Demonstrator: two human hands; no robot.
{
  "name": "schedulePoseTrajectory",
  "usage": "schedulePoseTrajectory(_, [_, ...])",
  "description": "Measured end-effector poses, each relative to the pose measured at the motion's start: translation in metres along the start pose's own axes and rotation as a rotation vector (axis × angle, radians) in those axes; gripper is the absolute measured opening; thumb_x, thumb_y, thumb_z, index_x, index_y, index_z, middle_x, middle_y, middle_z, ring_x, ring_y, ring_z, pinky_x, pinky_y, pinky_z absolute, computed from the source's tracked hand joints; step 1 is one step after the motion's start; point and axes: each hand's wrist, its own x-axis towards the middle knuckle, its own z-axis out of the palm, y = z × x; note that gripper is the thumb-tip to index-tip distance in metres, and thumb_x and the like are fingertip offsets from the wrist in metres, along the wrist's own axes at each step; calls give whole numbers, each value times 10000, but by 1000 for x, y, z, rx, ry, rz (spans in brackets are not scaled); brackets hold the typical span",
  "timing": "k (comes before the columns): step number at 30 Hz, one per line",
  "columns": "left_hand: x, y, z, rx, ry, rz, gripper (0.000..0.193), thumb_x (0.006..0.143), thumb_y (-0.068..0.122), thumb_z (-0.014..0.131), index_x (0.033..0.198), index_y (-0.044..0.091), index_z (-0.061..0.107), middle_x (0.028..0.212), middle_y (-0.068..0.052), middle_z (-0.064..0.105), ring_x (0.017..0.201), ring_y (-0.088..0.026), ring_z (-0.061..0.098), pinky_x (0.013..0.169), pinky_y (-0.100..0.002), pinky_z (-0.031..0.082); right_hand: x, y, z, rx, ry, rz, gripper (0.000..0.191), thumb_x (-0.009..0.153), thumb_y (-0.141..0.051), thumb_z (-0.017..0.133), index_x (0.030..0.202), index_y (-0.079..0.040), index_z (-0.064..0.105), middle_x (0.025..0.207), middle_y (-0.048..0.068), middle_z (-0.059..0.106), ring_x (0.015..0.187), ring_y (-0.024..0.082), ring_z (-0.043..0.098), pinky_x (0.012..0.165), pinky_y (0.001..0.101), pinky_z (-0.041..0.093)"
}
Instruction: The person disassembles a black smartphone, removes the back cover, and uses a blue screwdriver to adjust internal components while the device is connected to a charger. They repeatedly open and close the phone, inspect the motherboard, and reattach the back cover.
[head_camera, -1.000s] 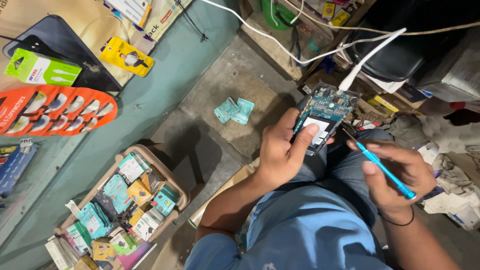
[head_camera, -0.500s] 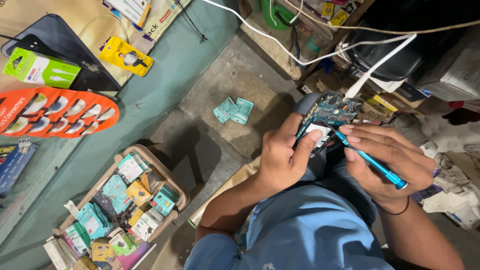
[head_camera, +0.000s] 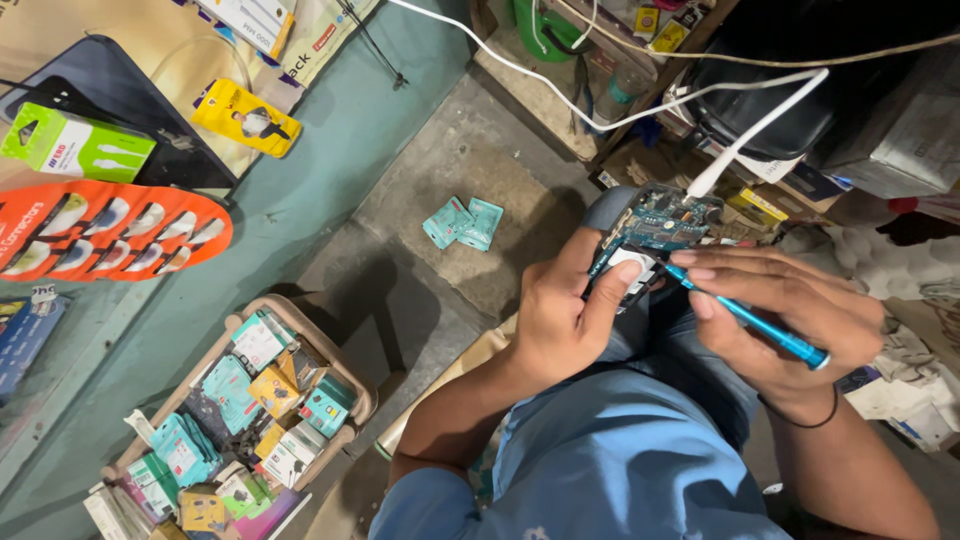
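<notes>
My left hand (head_camera: 565, 320) is curled with the thumb stretched toward 2 o'clock. My right hand (head_camera: 790, 315) sits at 3 o'clock from it, fingers pinched together, wrist bent.

One second earlier, the right hand (head_camera: 790, 315) was held apart from the opened phone (head_camera: 655, 225), with its blue screwdriver (head_camera: 745, 318) angled away to the lower right. It has since moved in beside the left hand (head_camera: 565, 315), and the screwdriver tip now rests at the phone's exposed circuit board. The left thumb has shifted slightly on the phone's face, and the phone is tipped a little more upright.
</notes>
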Motion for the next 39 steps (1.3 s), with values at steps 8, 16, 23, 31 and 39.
schedulePoseTrajectory(8, [0, 2, -2, 35, -7, 21, 161, 1066, 187, 640, 1054, 34, 593, 782, -112, 680, 710, -274, 739, 634, -341, 538, -11, 3, -1, 33, 43, 53, 156, 998, -95, 750, 1033, 36, 673, 1007, 191, 734, 994, 292, 771, 941, 383, 626])
schedulePoseTrajectory(16, [-1, 5, 0, 6, -3, 41, 150, 1067, 168, 639, 1099, 26, 602, 810, -115, 693, 734, -274, 753, 647, -339, 553, 2, -2, 6, -65, 13, -90, 159, 921, -61, 735, 974, 63, 650, 989, 244, 727, 971, 336, 762, 941, 451, 624])
schedulePoseTrajectory(23, [-1, 3, -2, 87, 0, 64, 150, 1059, 146, 650, 1086, 14, 587, 804, -135, 693, 735, -304, 743, 628, -360, 540, -21, 11, -1, 61, 101, -3, 191, 1044, -141, 708, 1049, 44, 661, 1023, 209, 730, 969, 311, 769, 922, 403, 629])
schedulePoseTrajectory(31, [1, 4, -4, 76, -3, 88, 141, 1059, 129, 652, 1083, 10, 580, 837, -149, 711, 756, -322, 752, 630, -366, 547, -46, 44, 20, 328, 370, -164, 464, 1015, -453, 614, 1096, -2, 544, 999, 195, 721, 954, 334, 750, 904, 464, 655])
schedulePoseTrajectory(39, [-2, 6, -1, 19, -33, 57, 133, 1051, 121, 651, 1083, 6, 593, 837, -152, 714, 757, -317, 767, 624, -363, 563, -46, 51, 31, -305, 174, -180, 816, 724, -444, 885, 1139, -65, 295, 1438, 293, 529, 1431, 423, 500, 1230, 503, 396])
